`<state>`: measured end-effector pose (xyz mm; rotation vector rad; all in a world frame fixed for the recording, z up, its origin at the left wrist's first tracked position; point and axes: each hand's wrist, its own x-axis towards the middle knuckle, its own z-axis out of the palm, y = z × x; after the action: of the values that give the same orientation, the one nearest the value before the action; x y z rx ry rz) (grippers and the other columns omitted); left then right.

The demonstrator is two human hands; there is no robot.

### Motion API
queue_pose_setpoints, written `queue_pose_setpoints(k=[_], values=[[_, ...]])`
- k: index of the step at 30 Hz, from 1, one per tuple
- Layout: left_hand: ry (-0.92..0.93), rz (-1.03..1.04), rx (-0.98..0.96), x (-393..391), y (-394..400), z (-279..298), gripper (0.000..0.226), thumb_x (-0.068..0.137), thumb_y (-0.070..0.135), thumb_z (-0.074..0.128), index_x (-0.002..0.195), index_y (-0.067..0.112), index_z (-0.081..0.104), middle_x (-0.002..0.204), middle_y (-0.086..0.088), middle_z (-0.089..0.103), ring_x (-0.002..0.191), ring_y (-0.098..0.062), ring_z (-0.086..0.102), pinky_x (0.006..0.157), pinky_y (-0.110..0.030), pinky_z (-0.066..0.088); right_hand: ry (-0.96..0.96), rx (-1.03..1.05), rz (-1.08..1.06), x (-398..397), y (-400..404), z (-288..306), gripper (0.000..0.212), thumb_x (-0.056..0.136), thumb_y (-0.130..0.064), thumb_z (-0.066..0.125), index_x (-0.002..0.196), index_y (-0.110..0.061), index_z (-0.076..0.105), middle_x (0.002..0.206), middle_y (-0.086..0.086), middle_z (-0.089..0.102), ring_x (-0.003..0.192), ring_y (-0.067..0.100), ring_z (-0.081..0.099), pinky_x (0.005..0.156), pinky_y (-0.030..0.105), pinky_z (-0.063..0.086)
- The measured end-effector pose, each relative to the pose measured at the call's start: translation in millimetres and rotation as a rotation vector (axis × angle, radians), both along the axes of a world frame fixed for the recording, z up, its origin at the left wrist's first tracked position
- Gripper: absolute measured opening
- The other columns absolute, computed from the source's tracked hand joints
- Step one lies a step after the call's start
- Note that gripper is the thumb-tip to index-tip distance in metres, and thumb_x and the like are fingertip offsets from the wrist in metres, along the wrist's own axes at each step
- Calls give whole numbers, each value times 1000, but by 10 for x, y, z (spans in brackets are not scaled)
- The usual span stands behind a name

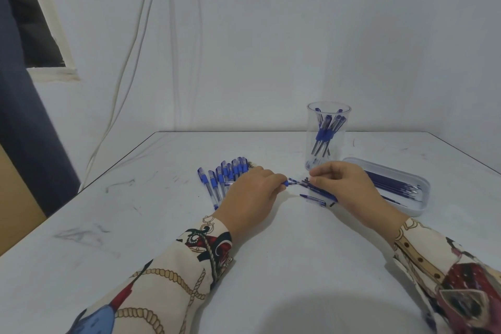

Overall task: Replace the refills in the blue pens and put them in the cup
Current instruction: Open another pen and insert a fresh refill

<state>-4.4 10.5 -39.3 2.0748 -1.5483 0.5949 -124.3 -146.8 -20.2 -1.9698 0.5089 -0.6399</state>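
Observation:
My left hand (254, 192) grips the blue-gripped front end of a pen (291, 182) just above the table. My right hand (344, 184) pinches the other part of that same pen, fingers closed on it, the two hands almost touching. A pen cap (313, 199) lies on the table just below them. Several blue pens (225, 175) lie side by side left of my left hand. A clear cup (328, 135) stands behind my right hand with several blue pens upright inside. A white tray (423, 198) at the right holds several dark blue refills (393, 184).
The white table (162, 225) is scuffed with dark marks and meets a white wall at the back. White cables (130, 62) hang down the wall at the left. A dark curtain and a window frame stand at the far left.

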Motion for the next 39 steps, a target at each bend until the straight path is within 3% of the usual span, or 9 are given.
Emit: queue_pose_setpoints(k=[4, 8, 13, 20, 26, 30, 33, 35, 39], values=[[15, 14, 0, 31, 12, -10, 22, 96, 20, 48, 102, 8, 65, 81, -7, 65, 78, -26, 53, 71, -41, 46, 121, -352, 0, 42, -46, -13, 12, 88, -12, 62, 86, -20, 70, 82, -11, 64, 77, 0, 56, 66, 9, 37], [15, 19, 1, 18, 11, -15, 22, 96, 20, 48, 104, 8, 65, 84, -8, 66, 80, -25, 53, 72, -39, 45, 330, -707, 54, 177, -96, -122, 23, 94, -12, 53, 105, -19, 71, 97, 1, 61, 93, 19, 58, 76, 21, 37], [15, 24, 8, 16, 12, -15, 23, 97, 20, 47, 105, 9, 64, 85, -8, 66, 81, -25, 53, 73, -36, 43, 290, -909, 56, 122, -94, -149, 23, 95, -22, 52, 112, -30, 65, 91, -2, 49, 88, 20, 53, 72, 23, 38], [32, 38, 20, -4, 16, -12, 25, 97, 22, 45, 108, 10, 64, 88, -7, 66, 85, -24, 53, 76, -36, 43, 253, -950, 66, 102, -85, -135, 25, 96, -24, 51, 117, -31, 64, 97, -1, 54, 89, 17, 51, 72, 20, 34], [56, 47, 25, -28, 21, -7, 27, 98, 22, 44, 113, 10, 62, 95, -7, 66, 90, -24, 53, 79, -34, 42, 238, -925, 45, 61, -97, -121, 26, 96, -19, 50, 111, -32, 66, 92, 0, 54, 85, 18, 51, 75, 26, 43], [52, 39, 14, -39, 31, -6, 26, 97, 22, 45, 113, 10, 63, 94, -7, 66, 89, -24, 53, 78, -34, 42, 161, -811, 44, 71, -67, -58, 26, 97, -19, 47, 114, -22, 68, 99, 2, 64, 95, 18, 52, 77, 26, 38], [30, 25, 0, -44, 29, -17, 24, 97, 21, 46, 109, 11, 64, 88, -6, 66, 83, -23, 53, 73, -33, 41, 62, -745, 106, 57, 17, -2, 24, 95, -25, 53, 112, -20, 69, 100, -6, 67, 97, 15, 50, 80, 26, 37], [12, 17, 0, -45, 19, -24, 22, 96, 20, 48, 107, 11, 65, 84, -5, 65, 80, -23, 52, 71, -33, 41, 26, -771, 149, 59, 59, -1, 23, 91, -28, 59, 109, -19, 71, 94, -8, 67, 93, 15, 49, 80, 28, 38], [-13, 6, 15, -42, -1, -27, 21, 95, 20, 49, 105, 12, 65, 83, -5, 65, 78, -23, 52, 70, -36, 44, 17, -896, 176, 96, 49, -41, 20, 87, -21, 66, 104, -14, 73, 88, 3, 71, 87, 25, 54, 77, 34, 40]])
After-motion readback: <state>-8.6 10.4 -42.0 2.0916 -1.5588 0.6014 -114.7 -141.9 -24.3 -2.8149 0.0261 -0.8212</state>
